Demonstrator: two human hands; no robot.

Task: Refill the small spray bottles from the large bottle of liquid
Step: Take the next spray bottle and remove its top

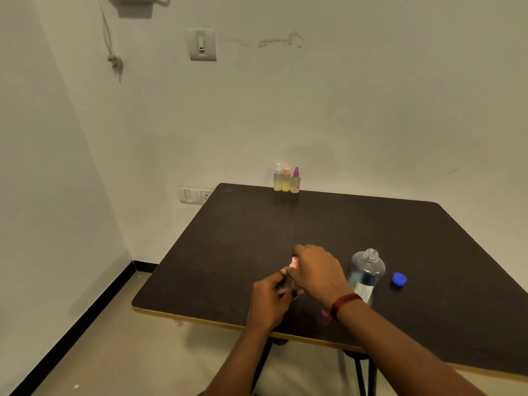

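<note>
In the head view, you had the small spray bottle [293,266] between both hands, just to the left of the large bottle [367,277]. Your left hand [268,298] was curled round the lower body, which was mostly hidden. Your right hand [317,271] was closed over the pink spray head [294,262] from above, fingers wrapped on it.

The large bottle stood upright and uncapped on the tabletop [228,252], with clear liquid in its lower part. Its blue cap [399,279] lay just to its right. Three more spray bottles [286,180] stood in a tight row well beyond the large bottle, at the tabletop's far edge by the wall, heads on.

I judged the step to be turning the spray head on its thread; whether you were loosening or tightening it I could not tell. To do it well, you needed the left hand to hold the body firm and plumb while only the right hand twisted. A little bottle like that, if soft, would likely spit liquid when squeezed hard with the head loose. If the head was coming off, lifting it straight up would have kept any dip tube from flicking drops.

Your right forearm, with its red band [344,304], passed right in front of the open large bottle. You had to keep that arm clear of it or risk knocking it over.
</note>
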